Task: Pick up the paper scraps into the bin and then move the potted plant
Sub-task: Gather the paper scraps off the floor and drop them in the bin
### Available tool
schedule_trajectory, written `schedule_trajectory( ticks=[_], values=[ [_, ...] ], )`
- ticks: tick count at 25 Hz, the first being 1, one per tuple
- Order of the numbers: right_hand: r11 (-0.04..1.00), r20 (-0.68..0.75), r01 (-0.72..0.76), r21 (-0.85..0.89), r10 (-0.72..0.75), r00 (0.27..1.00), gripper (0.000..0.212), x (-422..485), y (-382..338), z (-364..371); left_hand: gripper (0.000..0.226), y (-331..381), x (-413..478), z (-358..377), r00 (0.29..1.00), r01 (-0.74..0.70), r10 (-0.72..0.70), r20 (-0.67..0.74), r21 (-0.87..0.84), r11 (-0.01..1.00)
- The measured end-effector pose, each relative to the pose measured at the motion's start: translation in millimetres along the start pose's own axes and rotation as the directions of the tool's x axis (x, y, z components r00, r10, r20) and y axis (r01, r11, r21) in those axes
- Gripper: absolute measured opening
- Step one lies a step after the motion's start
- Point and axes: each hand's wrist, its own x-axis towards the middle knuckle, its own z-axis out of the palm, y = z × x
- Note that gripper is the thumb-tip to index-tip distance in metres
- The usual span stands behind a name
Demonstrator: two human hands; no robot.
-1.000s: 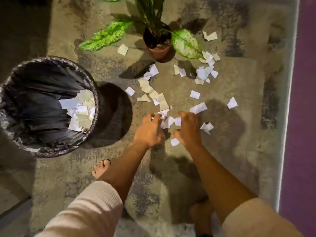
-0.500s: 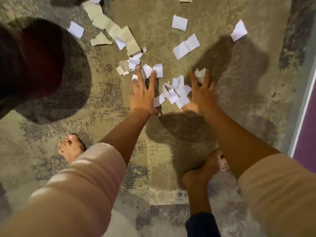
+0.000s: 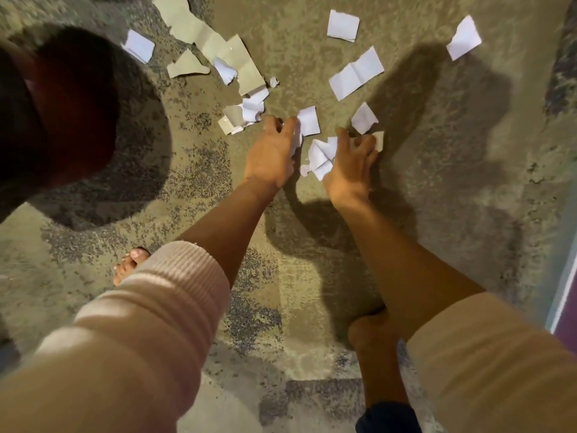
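Pale pink ribbed sleeves [image 3: 150, 307] are worn, forearms left bare; feet [image 3: 128, 267] unshod; dark trouser hem [image 3: 387, 417] seen.

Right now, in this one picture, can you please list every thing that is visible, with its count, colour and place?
paper scraps: more than ten, white and beige, scattered on the rug
bin: one, dark, left edge, cut off
rug: one, mottled beige-grey, under everything
floor strip: one, purple, right edge
sleeves: two, pale, bottom
feet: two, bare, on the rug
left hand: one, gripping scraps
right hand: one, gripping scraps
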Motion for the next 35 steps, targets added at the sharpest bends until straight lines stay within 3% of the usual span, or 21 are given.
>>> schedule_trajectory(
  ticks=[2,4,6,8,12,16,19,22,24,28,32,35],
  values=[
    [0.99,-0.044,0.053,0.132,-0.048,0.998,0.07,6.3,-22.0,0.1,0.05,-1.3,4.8,-5.5,0.999,-0.018,0.016,-0.047,-0.034,0.999],
    [0.952,-0.085,0.212,0.223,-0.197,0.977,0.062,10.6,-45.8,-3.9,0.038,-5.3,7.9,-15.3,0.992,-0.044,0.035,-0.12,-0.073,0.996],
    [0.889,-0.136,0.34,0.308,-0.312,0.94,0.06,16.1,-65.2,-11.3,0.037,-11.2,9.5,-27.4,0.978,-0.086,0.072,-0.197,-0.064,0.994],
    [0.86,-0.204,0.367,0.354,-0.312,0.928,0.06,25.2,-74.9,-22.3,0.044,-21.4,10.1,-39.8,0.955,-0.106,0.094,-0.281,-0.03,0.994],
    [0.972,-0.306,0.21,0.104,-0.169,0.937,0.054,49.4,-59.9,-46.4,0.078,-51.8,18.6,-61.0,0.926,-0.036,0.035,-0.376,0.006,0.999],
    [0.999,-0.086,-0.035,0.026,0.037,0.996,0.066,78.8,-35.2,-61.5,0.145,-70.1,46.3,-78.7,0.994,0.08,-0.079,-0.081,0.006,0.997],
    [0.99,-0.006,-0.059,0.131,0.06,0.998,0.06,89.8,-39.6,-55.8,0.156,-73.1,68.2,-89.8,0.992,0.086,-0.088,0.088,0.027,0.996],
    [0.995,0.032,0.004,0.102,-0.008,0.999,0.065,80.8,-59.7,-45.0,0.152,-67.8,69.1,-83.7,0.984,0.013,-0.04,0.176,0.151,0.988],
    [0.991,0.074,0.135,0.012,-0.135,0.988,0.074,66.9,-73.0,-36.0,0.145,-60.7,59.3,-68.7,0.981,-0.067,0.013,0.193,0.272,0.96],
    [0.905,0.064,0.398,-0.148,-0.393,0.917,0.079,30.8,-77.3,-15.7,0.111,-53.4,40.0,-45.8,0.997,-0.052,0.026,0.077,0.35,0.935],
    [0.849,0.052,0.446,-0.284,-0.451,0.891,0.058,10.4,-57.7,3.2,0.073,-55.9,26.6,-33.4,0.998,-0.049,0.054,-0.021,0.185,0.982],
    [0.827,0.068,0.496,-0.264,-0.497,0.865,0.043,5.0,-39.7,12.3,0.057,-59.0,21.4,-28.1,0.996,-0.037,0.044,-0.082,0.088,0.995]
  ],
)
